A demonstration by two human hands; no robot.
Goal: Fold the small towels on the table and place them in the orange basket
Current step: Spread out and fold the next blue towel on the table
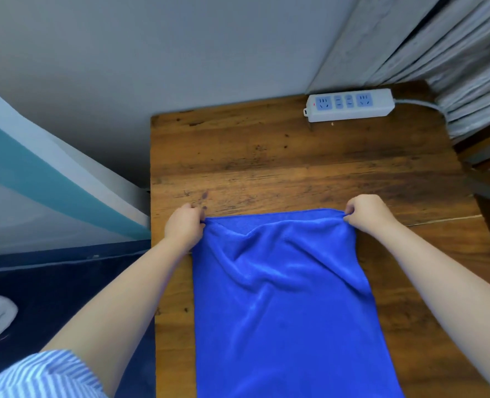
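Note:
A bright blue towel (284,305) lies lengthwise on the wooden table (266,156), running from mid-table down past the bottom of the frame. My left hand (184,225) pinches its far left corner. My right hand (367,212) pinches its far right corner. Between the two hands the cloth is slightly lifted and wrinkled, with a second layer showing along the far edge. No orange basket is in view.
A white power strip (350,104) with its cable lies at the table's far right corner. Grey curtains (468,67) hang at the right. A wall stands behind the table, dark blue floor (65,282) lies to its left.

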